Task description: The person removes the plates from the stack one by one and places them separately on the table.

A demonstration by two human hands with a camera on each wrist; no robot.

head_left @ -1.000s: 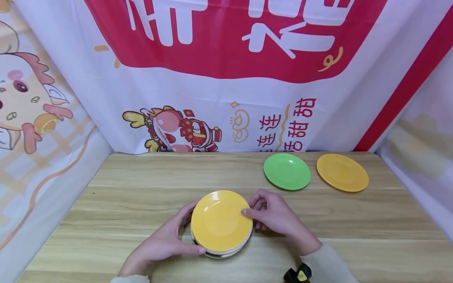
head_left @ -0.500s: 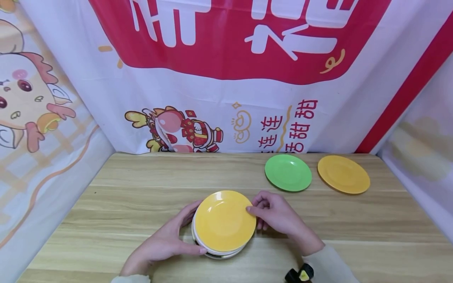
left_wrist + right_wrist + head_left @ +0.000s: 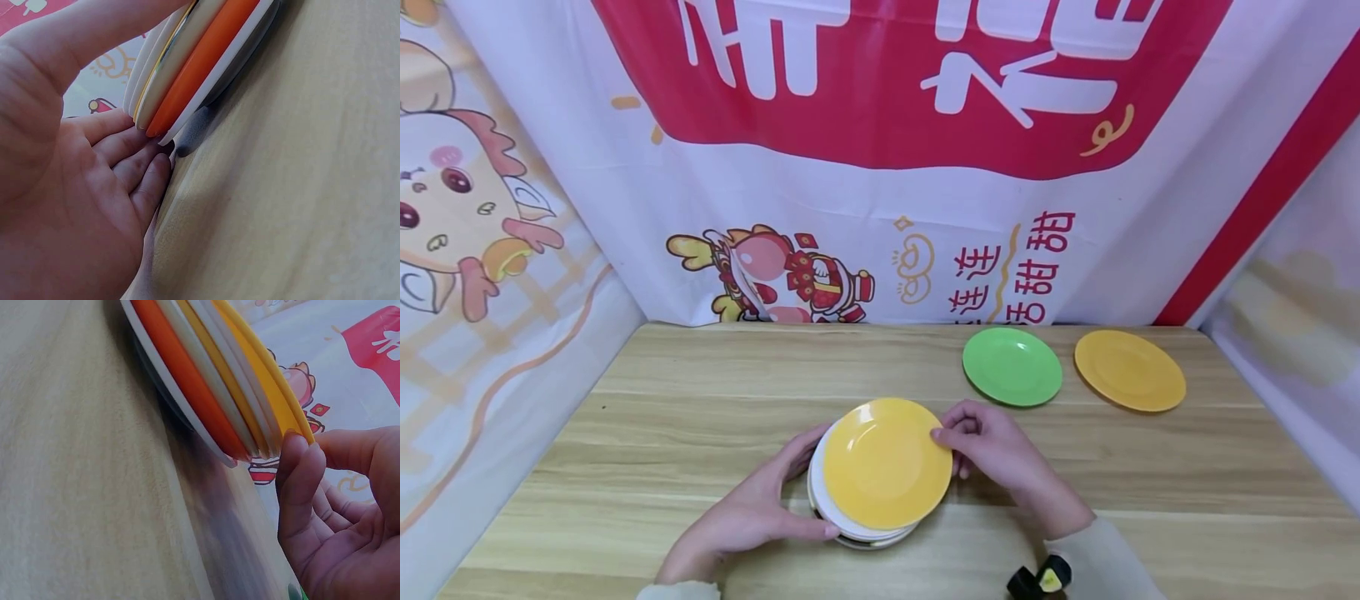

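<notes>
Plate (image 3: 887, 463) in yellow, off-centre atop the stack (image 3: 818, 488) toward the nearer right hand (image 3: 991, 448), pinched there at its raised rim; stack gripped from opposite by the left hand (image 3: 763, 510).

The left hand (image 3: 767, 504) is curved — thumb (image 3: 808, 527) parted wide from fingers (image 3: 800, 451); the right hand (image 3: 992, 446) is bent into a pinch. Both forearms (image 3: 1058, 504) are angled inward.
</notes>
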